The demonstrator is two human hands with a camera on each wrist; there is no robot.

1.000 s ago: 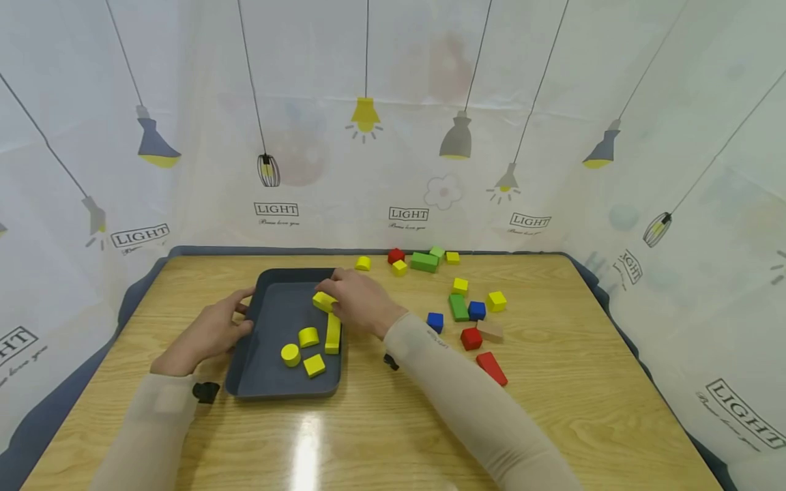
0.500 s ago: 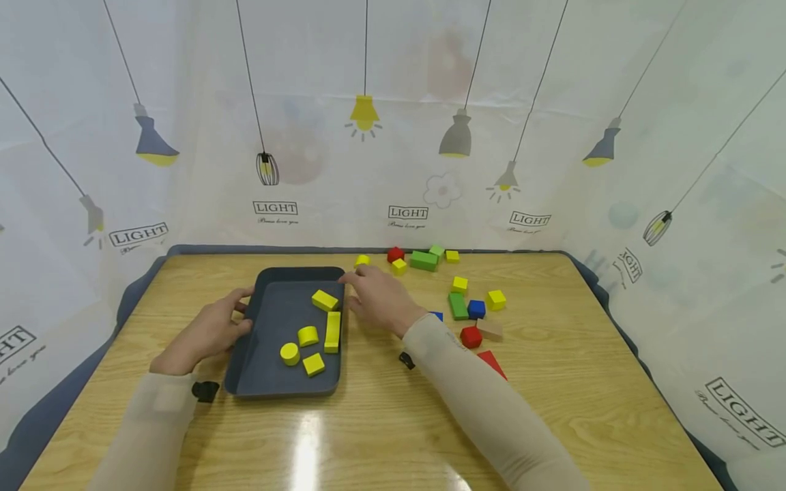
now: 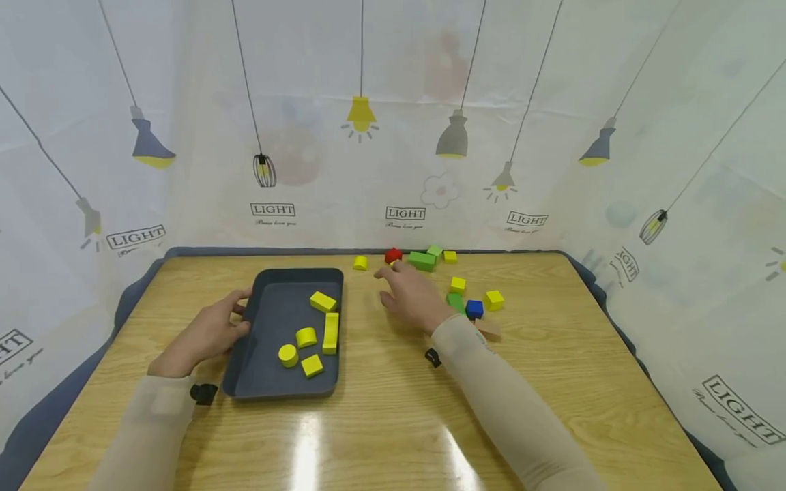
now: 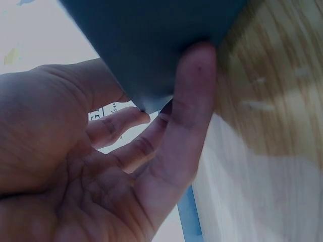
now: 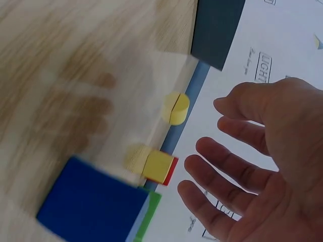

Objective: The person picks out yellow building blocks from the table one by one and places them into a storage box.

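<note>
In the head view my left hand [image 3: 202, 337] rests against the left side of a dark grey tray [image 3: 270, 382]. The left wrist view shows a fingertip touching the tray's outer wall [image 4: 146, 45], low down by the tabletop. Several yellow blocks lie inside, among them a long bar [image 3: 330, 334], a cylinder [image 3: 288, 355] and an arch-shaped block [image 3: 306, 337]. To the right of the tray my right hand [image 3: 414, 293] is above the table, its fingers spread and holding nothing. Nearest its fingertips is a yellow cube [image 5: 159, 165], largely hidden by the hand in the head view.
A yellow rounded block [image 3: 360, 263], a red block [image 3: 394, 255] and green blocks [image 3: 421, 261] lie along the back edge. Further right are yellow cubes [image 3: 494, 300], a blue cube [image 3: 474, 309] and a tan wooden block [image 3: 488, 329]. A printed cloth [image 3: 344, 225] stands behind the table.
My right hand has let go of a yellow block in the tray and moved right, out over the table towards the loose blocks. My left hand stays at the tray's side.
</note>
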